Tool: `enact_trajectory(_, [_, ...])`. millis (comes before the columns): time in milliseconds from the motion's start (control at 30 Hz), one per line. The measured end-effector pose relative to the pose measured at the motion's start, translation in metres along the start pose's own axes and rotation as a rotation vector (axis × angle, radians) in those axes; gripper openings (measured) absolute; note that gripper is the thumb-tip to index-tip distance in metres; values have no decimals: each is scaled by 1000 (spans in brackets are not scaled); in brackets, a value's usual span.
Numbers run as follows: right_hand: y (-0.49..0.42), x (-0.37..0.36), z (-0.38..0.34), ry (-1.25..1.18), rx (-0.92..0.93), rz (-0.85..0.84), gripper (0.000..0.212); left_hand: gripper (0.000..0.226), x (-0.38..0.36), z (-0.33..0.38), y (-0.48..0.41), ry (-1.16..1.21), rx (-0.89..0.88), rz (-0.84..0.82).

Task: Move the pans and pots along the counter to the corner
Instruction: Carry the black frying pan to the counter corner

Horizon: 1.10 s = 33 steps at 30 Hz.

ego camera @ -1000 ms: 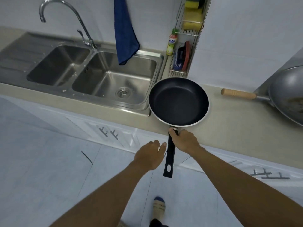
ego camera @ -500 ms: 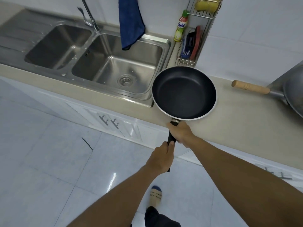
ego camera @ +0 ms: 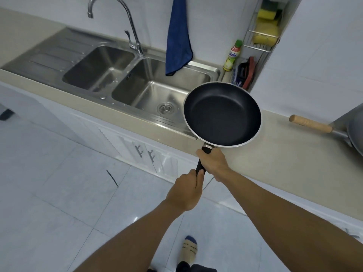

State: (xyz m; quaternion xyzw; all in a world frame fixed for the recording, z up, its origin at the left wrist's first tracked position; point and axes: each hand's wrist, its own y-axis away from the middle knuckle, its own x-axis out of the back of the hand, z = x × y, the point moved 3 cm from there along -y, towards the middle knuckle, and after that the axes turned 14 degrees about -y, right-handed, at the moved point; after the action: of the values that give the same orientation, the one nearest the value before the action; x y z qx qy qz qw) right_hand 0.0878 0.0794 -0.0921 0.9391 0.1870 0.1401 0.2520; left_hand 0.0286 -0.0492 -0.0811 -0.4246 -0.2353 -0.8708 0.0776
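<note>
A black non-stick frying pan (ego camera: 222, 113) with a pale rim hangs over the right edge of the sink and the beige counter (ego camera: 284, 154). Its black handle points back toward me. My right hand (ego camera: 215, 162) grips the handle just below the pan. My left hand (ego camera: 187, 190) grips the lower end of the same handle, which it hides. At the far right a grey wok (ego camera: 353, 130) with a wooden handle (ego camera: 310, 123) lies on the counter, cut off by the frame edge.
A steel double sink (ego camera: 110, 75) with a tall tap (ego camera: 129, 26) fills the counter's left part. A blue cloth (ego camera: 177, 40) hangs above it. A wire rack (ego camera: 261, 42) with sponges and a green-capped bottle (ego camera: 232, 55) stand against the wall. White cabinets and tiled floor lie below.
My left hand has closed round the lower end of the pan's handle, which it was only beside a second ago. The pan has shifted slightly left, over the sink's right edge.
</note>
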Motion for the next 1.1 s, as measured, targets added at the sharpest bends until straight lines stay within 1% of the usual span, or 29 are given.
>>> enact_trajectory(133, [14, -39, -36, 12, 63, -18, 24, 47, 50, -23, 9, -14, -21, 51])
enact_trajectory(300, [39, -109, -74, 38, 140, -60, 24, 50, 111, -69, 32, -31, -11, 136])
enact_trajectory(500, [77, -215, -109, 82, 211, -136, 24, 51, 177, -144, 69, 9, 57, 234])
enact_trajectory(767, [120, -360, -147, 141, 291, -278, 23, 47, 259, -251, 113, -12, 141, 355])
enact_trajectory(933, [122, -442, -174, 186, 330, -345, 20, 49, 306, -310, 112, 2, 197, 412])
enact_trajectory(1100, [102, -526, -203, 245, 360, -411, 20, 50, 354, -370, 91, -7, 266, 469])
